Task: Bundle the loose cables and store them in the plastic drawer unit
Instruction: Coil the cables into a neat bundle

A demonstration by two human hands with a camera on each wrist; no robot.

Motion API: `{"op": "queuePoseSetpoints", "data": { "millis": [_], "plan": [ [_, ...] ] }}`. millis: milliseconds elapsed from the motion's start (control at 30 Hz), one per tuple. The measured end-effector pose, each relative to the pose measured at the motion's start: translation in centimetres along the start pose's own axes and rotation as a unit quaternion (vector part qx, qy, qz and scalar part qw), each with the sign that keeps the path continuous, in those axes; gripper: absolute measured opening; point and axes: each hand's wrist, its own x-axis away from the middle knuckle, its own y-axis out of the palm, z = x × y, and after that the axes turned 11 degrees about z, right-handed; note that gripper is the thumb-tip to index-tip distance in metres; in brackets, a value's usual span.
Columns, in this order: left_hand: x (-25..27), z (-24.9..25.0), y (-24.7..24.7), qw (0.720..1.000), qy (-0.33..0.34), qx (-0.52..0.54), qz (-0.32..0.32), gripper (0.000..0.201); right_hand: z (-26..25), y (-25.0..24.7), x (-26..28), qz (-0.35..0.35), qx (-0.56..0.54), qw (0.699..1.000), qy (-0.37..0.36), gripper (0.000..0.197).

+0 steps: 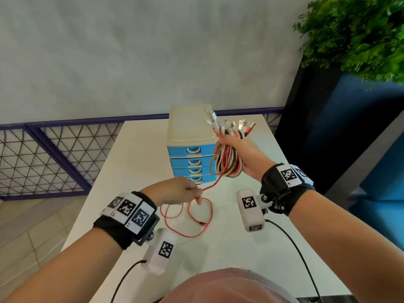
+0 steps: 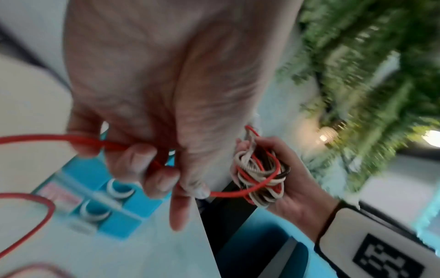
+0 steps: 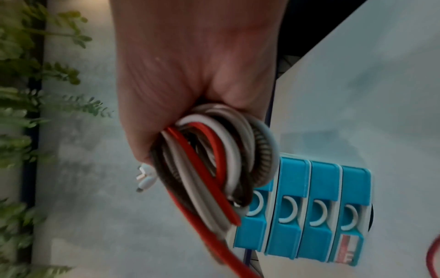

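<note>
My right hand grips a coiled bundle of red, white and brown cables in the air, just right of the drawer unit, with plug ends fanning out above the fist. The bundle fills the right wrist view. One red cable trails from the bundle down to the table in loose loops. My left hand pinches that red cable a short way below the bundle. The drawer unit has a cream top and several shut blue drawers.
The white table ends near my body and at its left side. A purple-framed mesh fence stands left and behind. A green plant on a dark blue block stands at the right. Black camera leads hang from both wrists.
</note>
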Motion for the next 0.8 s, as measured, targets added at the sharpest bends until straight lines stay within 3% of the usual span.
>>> {"op": "queuePoseSetpoints", "data": {
  "millis": [167,300,567,700,800],
  "plan": [
    [-0.9,1.4,-1.3,0.971,0.095,-0.036,0.217,0.004,0.2,1.4,0.8,-0.034,0.185,0.982,-0.025,0.009],
    [-1.0,2.1,-1.5,0.931,0.136,0.033,0.337,0.02,0.2,2.0,0.8,-0.029,0.233,0.971,-0.04,0.005],
    [-0.9,2.1,-0.7,0.895,0.154,0.089,0.41,0.033,0.1,1.8,1.1,-0.057,0.251,0.966,-0.021,0.006],
    [-1.1,1.7,-0.7,0.899,0.154,0.066,0.405,0.038,0.4,1.7,0.9,-0.077,0.238,0.968,0.0,0.016],
    [-1.1,1.3,-0.7,0.911,0.122,0.001,0.395,0.042,0.4,1.6,1.0,-0.08,0.277,0.957,-0.002,0.007]
  ]
}}
